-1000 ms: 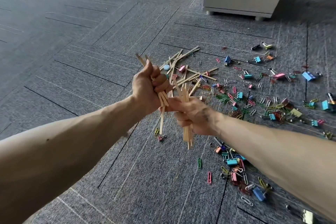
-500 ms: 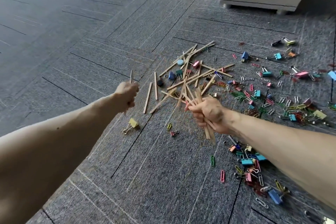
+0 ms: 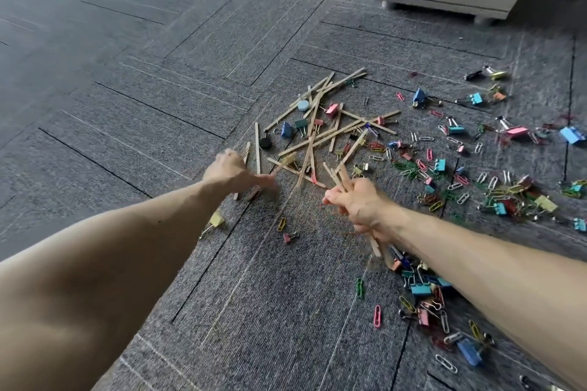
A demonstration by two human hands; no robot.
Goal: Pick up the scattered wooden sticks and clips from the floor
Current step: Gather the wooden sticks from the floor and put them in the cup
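though the right hand point(image 3: 360, 205) clenches a bundle of pale wooden sticks point(image 3: 341, 175), most loose sticks point(image 3: 336, 133) and coloured clips point(image 3: 440, 164) lie on the grey carpet floor point(image 3: 158, 98); left hand point(image 3: 235, 173) fingers too blurred to tell.

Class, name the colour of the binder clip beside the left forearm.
The small metal binder clip is yellow; head view shows it.

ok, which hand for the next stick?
Left. The left hand is right at two loose sticks; the right hand is busy gripping a bundle.
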